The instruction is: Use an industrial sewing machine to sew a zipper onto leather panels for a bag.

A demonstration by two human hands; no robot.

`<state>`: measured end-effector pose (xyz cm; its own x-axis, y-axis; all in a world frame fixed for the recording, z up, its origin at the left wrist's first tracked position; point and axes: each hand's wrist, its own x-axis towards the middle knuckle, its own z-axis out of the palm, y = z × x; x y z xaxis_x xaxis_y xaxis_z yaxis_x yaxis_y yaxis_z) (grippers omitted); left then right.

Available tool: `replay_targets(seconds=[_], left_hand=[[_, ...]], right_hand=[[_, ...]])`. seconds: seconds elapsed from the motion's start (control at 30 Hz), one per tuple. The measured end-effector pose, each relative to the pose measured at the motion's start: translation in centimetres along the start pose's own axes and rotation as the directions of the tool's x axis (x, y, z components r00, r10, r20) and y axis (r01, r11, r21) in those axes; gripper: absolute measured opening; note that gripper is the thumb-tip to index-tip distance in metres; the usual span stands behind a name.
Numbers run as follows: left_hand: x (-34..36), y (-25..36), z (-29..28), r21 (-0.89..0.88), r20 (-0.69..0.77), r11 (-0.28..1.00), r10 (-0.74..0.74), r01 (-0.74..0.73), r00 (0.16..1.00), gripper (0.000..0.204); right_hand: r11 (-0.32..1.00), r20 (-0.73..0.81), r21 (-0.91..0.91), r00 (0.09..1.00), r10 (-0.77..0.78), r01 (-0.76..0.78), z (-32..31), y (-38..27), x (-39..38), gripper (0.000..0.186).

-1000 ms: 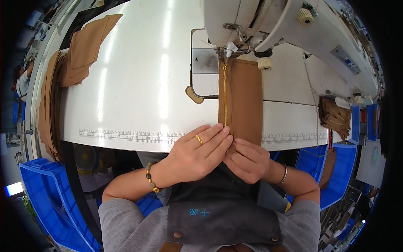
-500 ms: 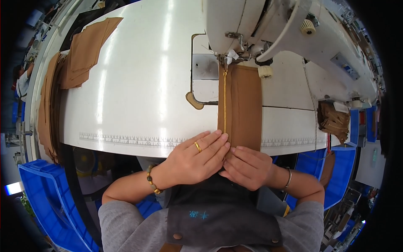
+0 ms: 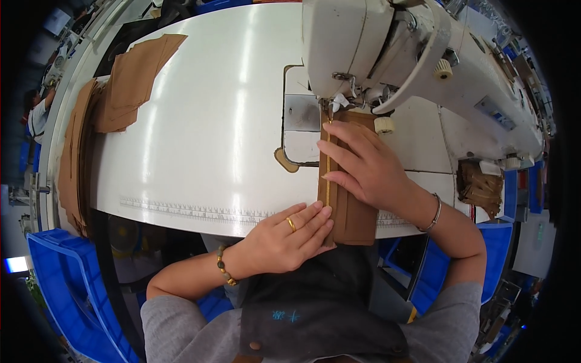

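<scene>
A brown fabric panel (image 3: 357, 225) with a gold-toothed zipper (image 3: 328, 158) along its left side lies lengthwise under the sewing machine's presser foot (image 3: 330, 109). At its near end, by the table edge, my left hand (image 3: 284, 239) has its fingers together over the zipper. The left thumb is partly hidden at the panel's end, and the hand is closed on the panel. My right hand (image 3: 375, 166) rests farther up with fingers spread; the fingertips touch the zipper just short of the presser foot, and the palm covers part of the panel. The far end is hidden beneath the machine.
The white sewing machine (image 3: 357, 45) fills the far right of the white table (image 3: 200, 139). Stacked brown pieces (image 3: 75, 163) lie at the left edge, with more pieces (image 3: 136, 78) beside them. Small brown pieces (image 3: 478, 187) lie at right. A blue bin (image 3: 72, 284) stands lower left.
My right hand has left the panel's near end and moved forward, its fingers now spread along the zipper near the presser foot. My left hand stays at the near end.
</scene>
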<state>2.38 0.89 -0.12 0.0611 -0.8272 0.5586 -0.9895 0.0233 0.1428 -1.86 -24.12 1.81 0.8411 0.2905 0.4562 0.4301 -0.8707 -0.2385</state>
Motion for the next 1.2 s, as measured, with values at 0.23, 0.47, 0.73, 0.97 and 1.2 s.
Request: replay_targets(seconds=[0.23, 0.47, 0.73, 0.97, 1.2], left_hand=[[0.2, 0.0, -0.1, -0.004, -0.005, 1.000, 0.006, -0.006, 1.000, 0.041], [3.9, -0.1, -5.6, -0.882, -0.117, 0.471, -0.219, 0.000, 0.969, 0.079], [8.6, 4.6, -8.4, -0.776, -0.454, -0.323, -0.310, -0.542, 0.835, 0.082], [9.5, 6.1, -8.4, -0.723, -0.494, -0.351, -0.340, -0.595, 0.800, 0.081], [10.3, 6.9, -7.9, -0.697, -0.522, -0.351, -0.348, -0.625, 0.778, 0.080]], right_hand=[[0.996, 0.093, -0.055, 0.992, 0.080, -0.075, 0.8, 1.1, -0.4, 0.069], [0.996, 0.147, -0.002, 0.986, 0.084, -0.085, 0.1, 0.6, -0.4, 0.081], [0.986, 0.211, -0.066, 0.964, 0.163, -0.152, -0.2, 0.3, 0.0, 0.087], [0.991, 0.174, -0.058, 0.976, 0.132, -0.124, 0.0, 0.5, -0.2, 0.086], [0.994, 0.158, -0.064, 0.982, 0.100, -0.091, 0.1, 0.6, -0.3, 0.085]])
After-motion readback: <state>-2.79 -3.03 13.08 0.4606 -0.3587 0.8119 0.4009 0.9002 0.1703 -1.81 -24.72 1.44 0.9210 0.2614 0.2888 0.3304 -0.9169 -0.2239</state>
